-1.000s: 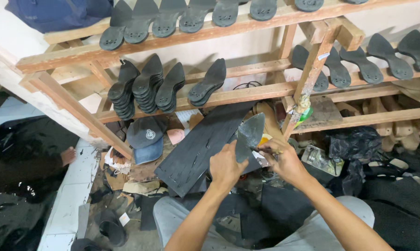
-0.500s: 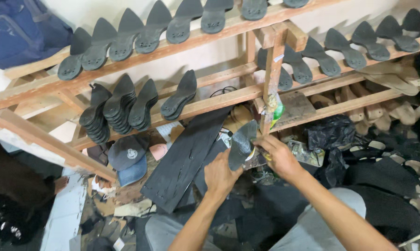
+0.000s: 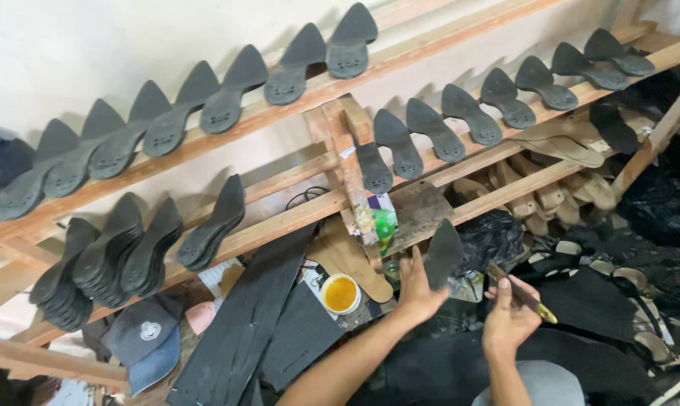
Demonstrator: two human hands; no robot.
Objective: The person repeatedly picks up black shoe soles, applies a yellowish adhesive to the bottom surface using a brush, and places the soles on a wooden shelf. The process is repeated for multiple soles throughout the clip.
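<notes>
Head view: the left hand [image 3: 417, 289] holds a dark shoe sole [image 3: 443, 254] upright by its lower edge, its broad face turned toward the right hand, probably so that face stays open to the tool. Its fingers are closed around the sole's rim, thumb behind. The right hand [image 3: 508, 319] is clenched on a thin brush [image 3: 522, 293] with a yellowish handle end, its tip aimed up and left at the sole but apart from it. Just left of the hands, a small round tub of yellow glue [image 3: 341, 293] sits within easy reach among long black rubber sheets [image 3: 246, 331] leaning against the wooden rack [image 3: 280, 225]. More dark soles [image 3: 227, 101] stand in rows along the rack's slats, leaning on the wall, apparently set out to dry. Two caps [image 3: 148, 342] lie at lower left.
</notes>
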